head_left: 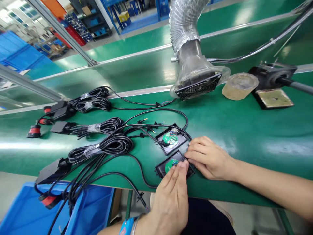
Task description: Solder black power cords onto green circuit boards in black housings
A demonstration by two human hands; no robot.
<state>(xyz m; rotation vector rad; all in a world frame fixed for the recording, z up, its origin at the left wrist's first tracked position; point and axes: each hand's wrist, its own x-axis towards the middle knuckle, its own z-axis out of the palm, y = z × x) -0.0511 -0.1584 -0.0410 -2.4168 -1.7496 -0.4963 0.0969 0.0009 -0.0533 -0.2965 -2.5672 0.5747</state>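
Two open black plastic housings lie side by side on the green bench, each with a round green circuit board inside: the far housing point(182, 141) and the near housing point(160, 168). A black cable point(179, 127) curves over the far one and runs in under the fingers of my right hand point(212, 159). These fingers are closed around the cable at the near housing's right corner. My left hand point(171, 199) reaches in from below, its fingers pressed together over the near housing's board. What its fingertips pinch is hidden.
Several taped coils of black cable point(119, 143) with black boxes and red-and-black plugs lie to the left. A blue bin point(97, 202) stands below the bench edge. A fume extractor hood point(193, 71) hangs behind. At right are a yellowish round container point(239, 86) and a soldering iron stand point(269, 76).
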